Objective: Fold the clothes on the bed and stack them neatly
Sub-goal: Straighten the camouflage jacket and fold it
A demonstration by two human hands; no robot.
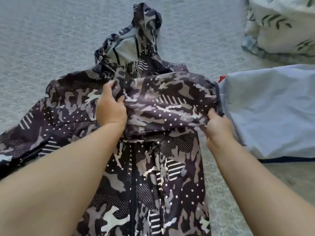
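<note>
While spread on the bed (42,40), camouflage jacket (153,167), sleeve between both hands' grip.

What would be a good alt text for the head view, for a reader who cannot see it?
Two hands hold a camouflage jacket spread on a bed: the left hand grips its chest, the right hand pinches a sleeve folded across. Right of it lie a folded blue garment and a leaf-print pillow.
</note>
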